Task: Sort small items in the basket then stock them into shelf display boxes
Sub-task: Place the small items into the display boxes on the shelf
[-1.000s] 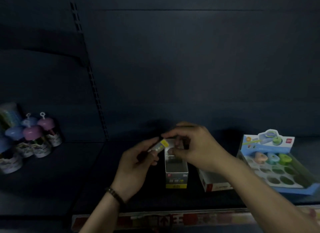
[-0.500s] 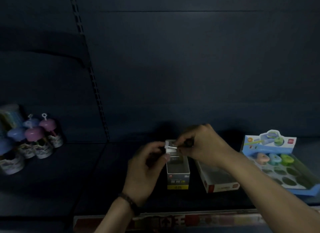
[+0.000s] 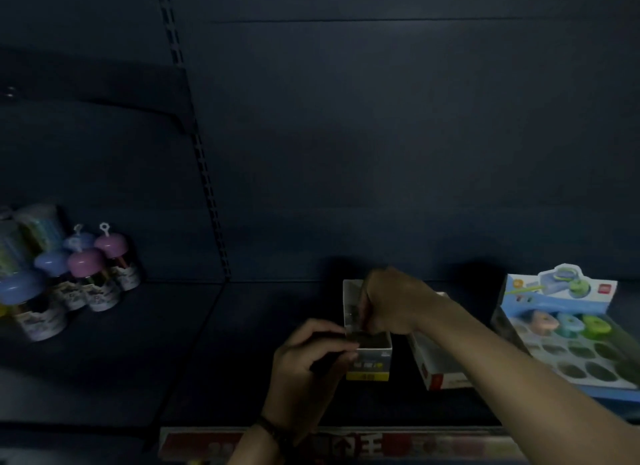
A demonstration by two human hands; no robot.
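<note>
Small box (image 3: 369,364): we see it standing open on the dark shelf (image 3: 242,343), near the front edge, its yellow-labelled face towards us.
Right hand (image 3: 394,302): it reaches over the box with its fingers curled down inside; in this dim light we cannot tell whether they pinch an item or have let one go.
Left hand (image 3: 308,357): it is just left of the box, fingers wrapped round a dark stick (image 3: 327,362) that points towards the box.
How the stick will handle: we judge it light, stiff and smooth, so it could slip. A pinch near the middle with thumb and two fingers should keep it straight.
How the box will handle: thin card or plastic, light and easy to push or tip. We would steady a side wall while loading.
Neighbours: a white box (image 3: 433,364) sits just beside it on the right, a blue tray (image 3: 557,300) of round pieces farther right, and capped bottles (image 3: 86,270) well apart on the left.
</note>
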